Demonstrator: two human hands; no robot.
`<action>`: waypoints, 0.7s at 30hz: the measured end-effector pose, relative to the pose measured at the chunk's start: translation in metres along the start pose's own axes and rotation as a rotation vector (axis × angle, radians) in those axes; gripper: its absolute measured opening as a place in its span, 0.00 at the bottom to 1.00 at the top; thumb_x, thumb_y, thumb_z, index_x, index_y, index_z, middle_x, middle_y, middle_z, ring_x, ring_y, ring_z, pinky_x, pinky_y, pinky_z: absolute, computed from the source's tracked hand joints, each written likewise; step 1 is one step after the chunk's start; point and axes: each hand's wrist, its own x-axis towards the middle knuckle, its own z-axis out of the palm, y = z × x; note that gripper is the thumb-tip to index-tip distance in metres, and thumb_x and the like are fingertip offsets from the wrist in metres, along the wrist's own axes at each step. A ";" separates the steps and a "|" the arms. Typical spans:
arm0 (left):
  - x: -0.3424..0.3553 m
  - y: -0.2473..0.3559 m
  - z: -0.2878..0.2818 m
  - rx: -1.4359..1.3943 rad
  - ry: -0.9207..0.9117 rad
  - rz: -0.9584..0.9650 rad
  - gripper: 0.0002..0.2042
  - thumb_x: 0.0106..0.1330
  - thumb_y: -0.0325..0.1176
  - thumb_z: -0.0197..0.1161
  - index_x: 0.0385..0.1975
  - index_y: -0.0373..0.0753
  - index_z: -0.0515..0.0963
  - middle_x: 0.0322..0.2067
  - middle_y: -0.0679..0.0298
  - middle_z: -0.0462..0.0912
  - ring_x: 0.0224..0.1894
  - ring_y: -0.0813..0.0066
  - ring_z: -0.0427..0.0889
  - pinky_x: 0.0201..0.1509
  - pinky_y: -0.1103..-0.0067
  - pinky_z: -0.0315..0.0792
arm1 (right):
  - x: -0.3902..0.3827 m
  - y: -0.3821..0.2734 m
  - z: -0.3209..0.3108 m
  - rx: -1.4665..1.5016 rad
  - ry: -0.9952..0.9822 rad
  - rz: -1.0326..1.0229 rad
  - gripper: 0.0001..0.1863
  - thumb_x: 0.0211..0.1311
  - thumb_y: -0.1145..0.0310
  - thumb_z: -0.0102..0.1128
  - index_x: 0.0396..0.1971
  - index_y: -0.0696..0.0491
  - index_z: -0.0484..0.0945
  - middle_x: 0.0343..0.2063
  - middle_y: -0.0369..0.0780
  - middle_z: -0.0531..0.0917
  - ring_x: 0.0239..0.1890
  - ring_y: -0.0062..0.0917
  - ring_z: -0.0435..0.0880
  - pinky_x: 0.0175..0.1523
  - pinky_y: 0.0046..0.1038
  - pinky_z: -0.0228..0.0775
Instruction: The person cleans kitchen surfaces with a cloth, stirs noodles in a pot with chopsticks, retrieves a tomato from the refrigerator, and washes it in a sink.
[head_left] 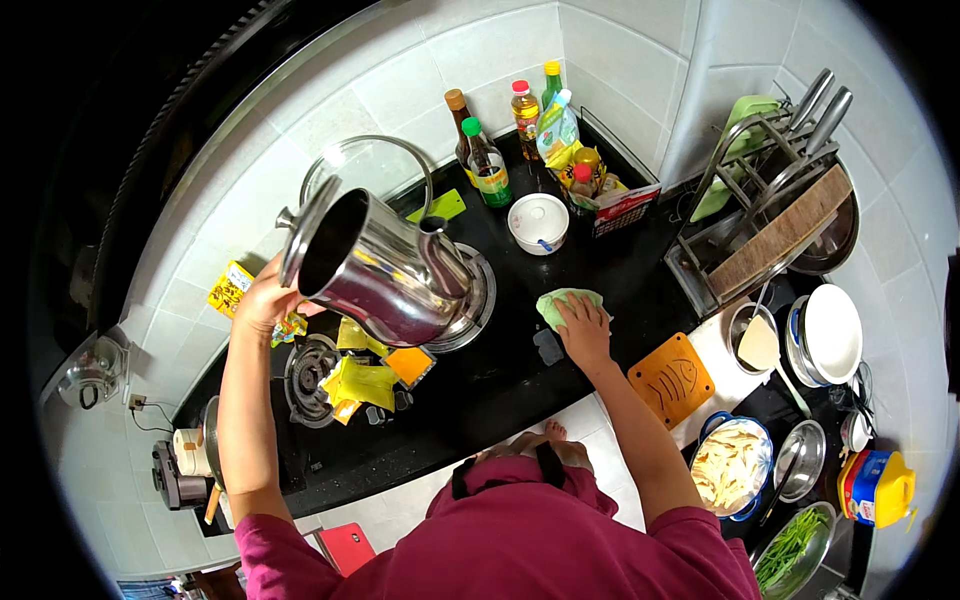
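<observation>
My left hand [265, 298] is closed at the handle side of a shiny steel kettle [405, 285]; the handle itself is mostly hidden. The kettle leans, its round lid [308, 230] standing up beside the open mouth and its spout on the right. A round metal ring [485, 290] shows beside its base; whether they touch, I cannot tell. On the black countertop [500, 370], my right hand [585, 330] presses down on a light green cloth [550, 303], fingers over it. Near my left forearm, yellow packets [360, 382] and an orange packet [410, 365] lie by a burner [308, 378].
Sauce bottles [487, 165] and a white lidded bowl [538, 223] stand at the back. A glass lid [370, 165] leans on the wall. Rightward are a knife rack [760, 200], an orange board [672, 380], a bowl of pale slices [733, 465] and a bowl of greens [790, 550].
</observation>
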 end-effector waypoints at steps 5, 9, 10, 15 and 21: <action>0.005 0.005 -0.023 -0.053 -0.096 -0.085 0.31 0.48 0.35 0.64 0.52 0.32 0.59 0.44 0.59 0.70 0.43 0.70 0.73 0.35 0.74 0.76 | 0.001 0.000 -0.004 0.034 -0.012 0.031 0.22 0.48 0.63 0.56 0.47 0.44 0.69 0.49 0.34 0.69 0.53 0.29 0.63 0.55 0.38 0.53; 0.005 0.020 0.011 0.004 -0.171 -0.046 0.28 0.48 0.36 0.62 0.49 0.31 0.63 0.38 0.63 0.73 0.37 0.76 0.74 0.41 0.81 0.70 | 0.030 -0.004 -0.017 0.769 -0.234 0.277 0.19 0.56 0.63 0.50 0.48 0.51 0.68 0.41 0.35 0.73 0.43 0.22 0.69 0.47 0.27 0.60; 0.005 0.019 0.012 0.022 -0.245 -0.057 0.28 0.48 0.36 0.61 0.49 0.30 0.63 0.37 0.63 0.74 0.36 0.77 0.74 0.42 0.83 0.68 | 0.037 -0.015 -0.029 1.127 -0.327 0.339 0.19 0.58 0.63 0.48 0.48 0.52 0.68 0.38 0.35 0.74 0.40 0.19 0.71 0.44 0.24 0.62; 0.004 0.018 0.059 0.218 -0.311 0.013 0.12 0.52 0.41 0.59 0.22 0.36 0.72 0.18 0.71 0.70 0.17 0.87 0.64 0.19 0.89 0.56 | 0.043 -0.076 -0.079 2.250 -0.442 0.523 0.19 0.64 0.62 0.40 0.52 0.54 0.62 0.42 0.37 0.73 0.44 0.23 0.72 0.50 0.26 0.64; 0.009 -0.015 0.072 0.261 -0.534 -0.053 0.15 0.59 0.44 0.52 0.23 0.36 0.71 0.13 0.71 0.65 0.14 0.86 0.61 0.17 0.88 0.55 | 0.048 -0.125 -0.122 2.746 -0.427 0.434 0.22 0.65 0.55 0.31 0.52 0.53 0.61 0.51 0.40 0.68 0.51 0.31 0.68 0.57 0.35 0.59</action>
